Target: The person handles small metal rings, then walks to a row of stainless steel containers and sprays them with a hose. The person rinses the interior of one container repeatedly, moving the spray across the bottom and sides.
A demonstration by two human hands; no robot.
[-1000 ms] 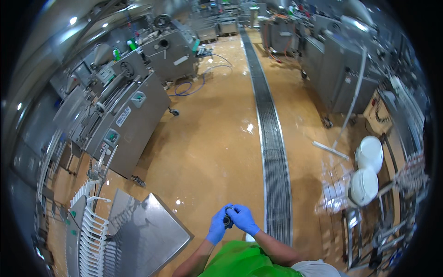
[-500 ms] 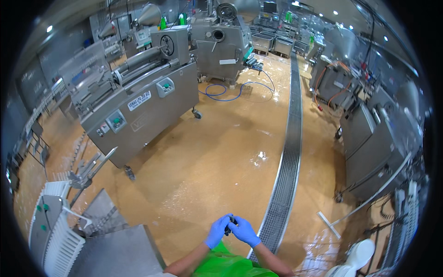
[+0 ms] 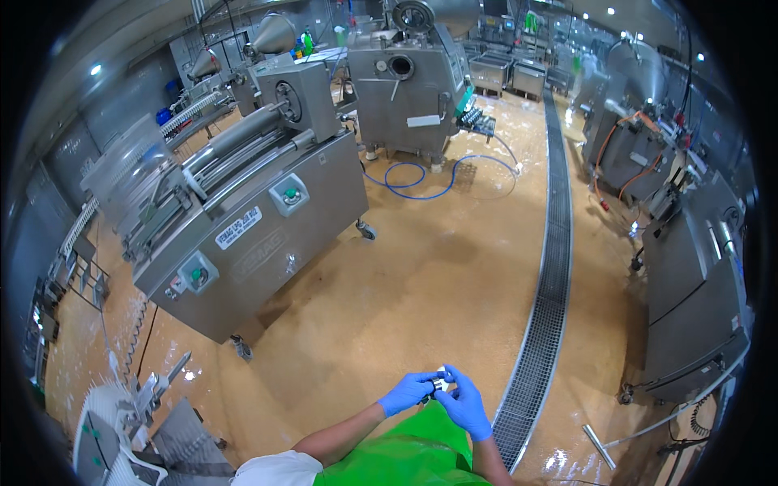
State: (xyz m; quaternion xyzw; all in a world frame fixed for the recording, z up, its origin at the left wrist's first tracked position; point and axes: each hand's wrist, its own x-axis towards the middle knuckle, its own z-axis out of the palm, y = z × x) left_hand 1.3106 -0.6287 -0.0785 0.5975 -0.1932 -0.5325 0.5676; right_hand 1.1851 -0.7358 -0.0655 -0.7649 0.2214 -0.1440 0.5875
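Jointly pinching a small, shiny dark piece [image 3: 438, 387] between blue-gloved left grip [image 3: 404, 394] and right grip [image 3: 465, 407], partly hiding it, just past a green apron [image 3: 397, 454], above tan floor [image 3: 413, 300]. To the right, a grated drain [image 3: 541, 340]; to the left, a steel machine [image 3: 304, 243] on casters; farther ahead, a blue hose [image 3: 421, 197].

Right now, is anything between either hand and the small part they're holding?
Only the blue gloves. Nothing else visible separates the left hand or right hand from the small part; fingers hide some of it, so the covered side can't be checked.
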